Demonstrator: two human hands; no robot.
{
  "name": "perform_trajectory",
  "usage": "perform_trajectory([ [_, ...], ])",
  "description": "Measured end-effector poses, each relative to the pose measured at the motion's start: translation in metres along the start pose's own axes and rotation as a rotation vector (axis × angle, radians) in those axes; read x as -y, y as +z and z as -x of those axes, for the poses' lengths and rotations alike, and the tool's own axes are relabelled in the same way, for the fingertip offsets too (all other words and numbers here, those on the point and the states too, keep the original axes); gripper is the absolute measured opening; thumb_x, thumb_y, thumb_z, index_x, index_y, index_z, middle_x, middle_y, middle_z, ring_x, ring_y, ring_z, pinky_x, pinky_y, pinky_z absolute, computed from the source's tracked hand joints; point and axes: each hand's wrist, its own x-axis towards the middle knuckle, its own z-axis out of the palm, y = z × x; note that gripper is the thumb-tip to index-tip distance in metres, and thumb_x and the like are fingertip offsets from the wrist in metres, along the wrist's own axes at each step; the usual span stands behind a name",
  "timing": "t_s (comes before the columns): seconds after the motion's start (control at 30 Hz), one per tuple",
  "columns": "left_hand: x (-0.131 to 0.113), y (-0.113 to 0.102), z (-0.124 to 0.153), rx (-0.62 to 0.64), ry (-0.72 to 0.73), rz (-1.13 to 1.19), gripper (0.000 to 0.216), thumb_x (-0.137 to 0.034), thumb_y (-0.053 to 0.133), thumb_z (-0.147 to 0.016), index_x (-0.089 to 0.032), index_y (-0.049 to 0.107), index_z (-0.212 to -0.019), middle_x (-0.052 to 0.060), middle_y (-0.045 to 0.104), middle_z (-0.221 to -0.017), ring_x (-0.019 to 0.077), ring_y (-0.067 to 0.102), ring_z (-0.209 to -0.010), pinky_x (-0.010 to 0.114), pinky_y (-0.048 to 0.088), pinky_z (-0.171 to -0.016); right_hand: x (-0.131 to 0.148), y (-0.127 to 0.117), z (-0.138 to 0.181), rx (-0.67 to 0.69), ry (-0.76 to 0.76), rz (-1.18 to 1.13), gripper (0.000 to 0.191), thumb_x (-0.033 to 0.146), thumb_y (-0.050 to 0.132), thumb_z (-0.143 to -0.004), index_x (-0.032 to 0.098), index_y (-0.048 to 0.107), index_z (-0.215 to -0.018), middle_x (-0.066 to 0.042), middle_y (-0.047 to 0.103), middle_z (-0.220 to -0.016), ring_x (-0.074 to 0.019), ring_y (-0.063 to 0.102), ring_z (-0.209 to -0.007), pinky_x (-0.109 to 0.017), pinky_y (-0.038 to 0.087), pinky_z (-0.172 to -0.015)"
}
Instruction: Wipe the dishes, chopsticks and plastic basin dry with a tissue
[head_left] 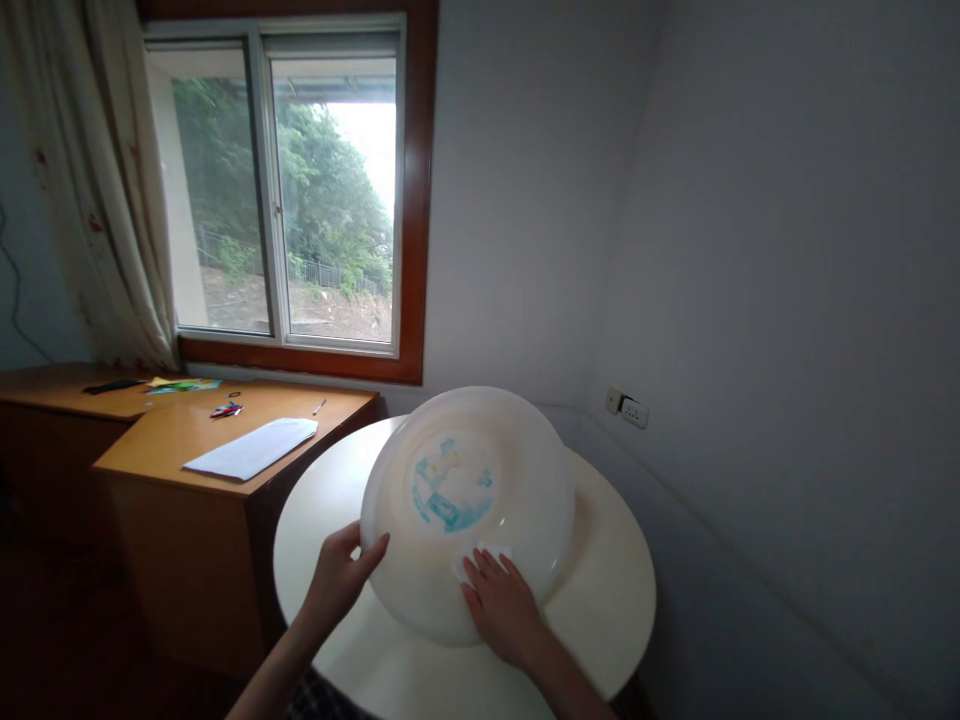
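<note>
A large white plastic basin [465, 505] with a blue print in its middle is tilted up on a round white table [607, 590], its inside facing me. My left hand [337, 580] grips the basin's left rim, thumb over the edge. My right hand [501, 605] lies flat inside the basin near its lower edge, fingers pressing a small white cloth or tissue [480, 558] against the surface.
A wooden desk [195, 450] stands to the left under a window [285, 190], with a white sheet [251, 447] and small items on it. A curtain [97, 180] hangs at far left. A wall socket [628, 406] sits on the right wall.
</note>
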Motion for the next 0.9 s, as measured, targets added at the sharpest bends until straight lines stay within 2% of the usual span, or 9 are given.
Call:
perform_trajectory([
  [0.13,0.013,0.017,0.019,-0.074,-0.125,0.185,0.034,-0.042,0.065,-0.062,-0.013,0.067,-0.079,0.005,0.07,-0.071,0.0218,0.062,-0.068,0.031,0.051,-0.06,0.015,0.004,-0.003,-0.007,0.009,-0.028,0.049,0.035,0.021,-0.093,0.013,0.043,-0.131,-0.013,0.039,-0.138,-0.0239,0.031,-0.13,-0.044,0.02,-0.107],
  [0.23,0.037,0.04,0.041,-0.099,-0.253,0.189,0.033,-0.041,0.068,-0.054,-0.011,0.066,-0.067,0.007,0.069,-0.062,0.0213,0.061,-0.06,0.031,0.05,-0.057,0.032,0.007,-0.005,-0.009,-0.022,-0.088,0.05,0.037,0.017,-0.094,0.017,0.04,-0.133,-0.012,0.04,-0.138,-0.0234,0.031,-0.13,-0.045,0.021,-0.106],
  [0.33,0.049,0.052,0.048,-0.156,-0.259,0.12,0.028,-0.04,0.065,-0.053,-0.012,0.061,-0.053,0.005,0.064,-0.048,0.0179,0.055,-0.048,0.029,0.046,-0.047,0.042,0.007,-0.006,-0.006,-0.079,-0.146,0.05,0.04,0.015,-0.094,0.02,0.035,-0.136,-0.011,0.037,-0.14,-0.023,0.03,-0.131,-0.045,0.022,-0.106],
  [0.5,0.029,0.02,0.013,-0.217,-0.188,0.068,0.022,-0.035,0.061,-0.054,-0.013,0.057,-0.052,-0.001,0.056,-0.044,0.013,0.048,-0.044,0.024,0.038,-0.042,0.023,-0.001,-0.006,0.057,-0.111,-0.114,0.05,0.042,0.022,-0.093,0.02,0.036,-0.135,-0.01,0.035,-0.141,-0.023,0.03,-0.131,-0.044,0.021,-0.106],
  [0.6,0.012,0.0,-0.007,-0.138,-0.124,0.015,0.022,-0.033,0.066,-0.053,-0.012,0.06,-0.055,0.0,0.059,-0.049,0.0132,0.049,-0.048,0.023,0.038,-0.043,0.006,-0.005,-0.004,0.059,-0.028,-0.046,0.051,0.042,0.026,-0.091,0.017,0.041,-0.133,-0.012,0.034,-0.141,-0.0248,0.028,-0.132,-0.043,0.016,-0.108],
  [0.67,0.008,0.001,-0.007,-0.13,-0.077,0.008,0.024,-0.036,0.066,-0.057,-0.013,0.061,-0.06,0.001,0.06,-0.053,0.0138,0.051,-0.052,0.023,0.04,-0.045,0.002,-0.005,-0.003,0.059,-0.003,-0.046,0.051,0.042,0.026,-0.091,0.016,0.04,-0.133,-0.013,0.033,-0.141,-0.0247,0.026,-0.132,-0.043,0.015,-0.108],
  [0.8,0.023,0.031,0.023,-0.19,-0.195,0.069,0.031,-0.043,0.065,-0.057,-0.012,0.062,-0.063,0.004,0.064,-0.055,0.0176,0.055,-0.054,0.027,0.045,-0.05,0.016,-0.002,-0.007,0.101,-0.04,-0.133,0.051,0.04,0.019,-0.093,0.018,0.034,-0.136,-0.012,0.03,-0.143,-0.0241,0.025,-0.133,-0.046,0.013,-0.107],
  [0.87,0.035,0.047,0.037,-0.058,-0.28,0.048,0.032,-0.044,0.065,-0.052,-0.013,0.06,-0.053,0.004,0.061,-0.047,0.0192,0.054,-0.051,0.03,0.046,-0.049,0.025,-0.001,-0.01,0.122,-0.095,-0.207,0.05,0.039,0.016,-0.093,0.021,0.03,-0.138,-0.01,0.029,-0.144,-0.0219,0.024,-0.133,-0.046,0.015,-0.107],
  [0.9,0.039,0.052,0.041,-0.051,-0.29,0.031,0.033,-0.045,0.063,-0.052,-0.013,0.059,-0.05,0.004,0.059,-0.045,0.0192,0.053,-0.048,0.03,0.045,-0.047,0.028,0.0,-0.011,0.124,-0.128,-0.238,0.049,0.037,0.015,-0.094,0.022,0.028,-0.138,-0.008,0.029,-0.145,-0.0205,0.024,-0.133,-0.045,0.016,-0.107],
])
